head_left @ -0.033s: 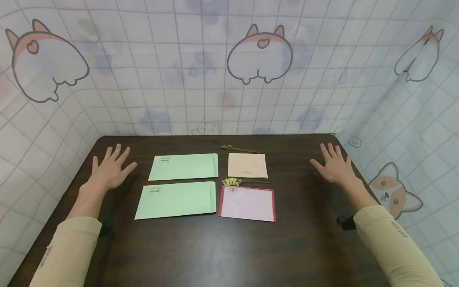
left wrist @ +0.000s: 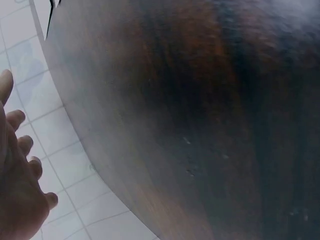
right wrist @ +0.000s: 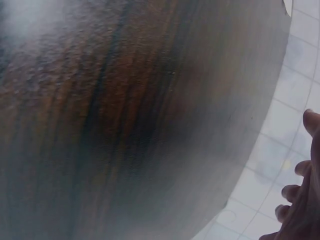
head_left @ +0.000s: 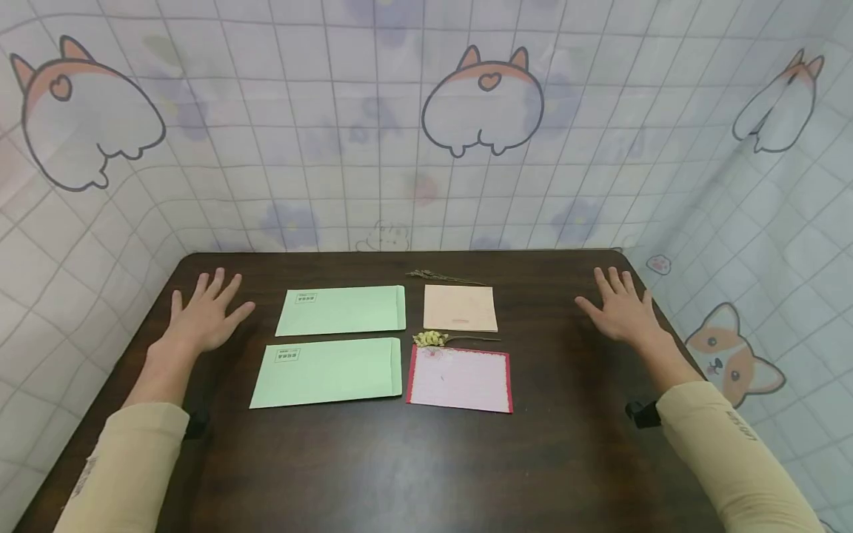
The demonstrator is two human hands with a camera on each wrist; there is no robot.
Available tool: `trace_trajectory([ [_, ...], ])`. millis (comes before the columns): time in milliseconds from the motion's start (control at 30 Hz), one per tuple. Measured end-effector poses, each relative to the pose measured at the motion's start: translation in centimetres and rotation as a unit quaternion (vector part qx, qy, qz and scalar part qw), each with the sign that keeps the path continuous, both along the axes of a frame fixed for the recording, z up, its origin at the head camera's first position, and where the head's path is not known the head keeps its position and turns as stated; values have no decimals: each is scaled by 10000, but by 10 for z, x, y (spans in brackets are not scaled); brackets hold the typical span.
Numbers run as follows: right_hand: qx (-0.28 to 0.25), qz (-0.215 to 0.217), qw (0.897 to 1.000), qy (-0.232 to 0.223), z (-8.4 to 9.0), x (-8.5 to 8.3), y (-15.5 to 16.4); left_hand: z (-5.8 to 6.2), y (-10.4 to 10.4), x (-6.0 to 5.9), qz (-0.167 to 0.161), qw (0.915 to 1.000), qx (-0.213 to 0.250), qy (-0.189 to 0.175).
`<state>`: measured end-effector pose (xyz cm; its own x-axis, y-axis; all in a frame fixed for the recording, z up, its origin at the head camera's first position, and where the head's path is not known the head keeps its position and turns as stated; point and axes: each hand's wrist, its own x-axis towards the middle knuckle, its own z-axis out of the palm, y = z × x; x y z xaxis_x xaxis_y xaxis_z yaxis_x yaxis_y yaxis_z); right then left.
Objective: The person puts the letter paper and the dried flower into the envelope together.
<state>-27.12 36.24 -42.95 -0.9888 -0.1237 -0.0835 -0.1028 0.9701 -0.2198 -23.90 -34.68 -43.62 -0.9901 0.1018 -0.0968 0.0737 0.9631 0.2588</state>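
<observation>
My left hand (head_left: 201, 314), fingers spread, is at the left side of the dark table, nearest two pale green envelopes. The far envelope (head_left: 341, 311) and the near envelope (head_left: 328, 374) lie flat, one in front of the other. To their right are a peach card (head_left: 460, 308) and a pink card with a red border (head_left: 460, 381). A dried stem with yellow flowers (head_left: 432, 338) lies between the cards, and a thin dried sprig (head_left: 443, 277) lies behind the peach one. At the right side, my right hand (head_left: 625, 311) has its fingers spread too, holding nothing.
The dark wooden table (head_left: 373, 459) has rounded far corners. A white cloth with a grid and corgi drawings (head_left: 483, 107) hangs behind it and along both sides. Each wrist wears a black strap device, such as the one on the right (head_left: 643, 414).
</observation>
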Motion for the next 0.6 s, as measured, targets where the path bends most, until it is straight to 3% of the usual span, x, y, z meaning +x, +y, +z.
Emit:
trace_trajectory([
  [267,3,81,10000,-4,7,0,-4,-2,0,-2,-69,9999,35,-115],
  [600,-214,196,9992,-261,6,5,-14,2,-1,5,-205,9992,99,-335],
])
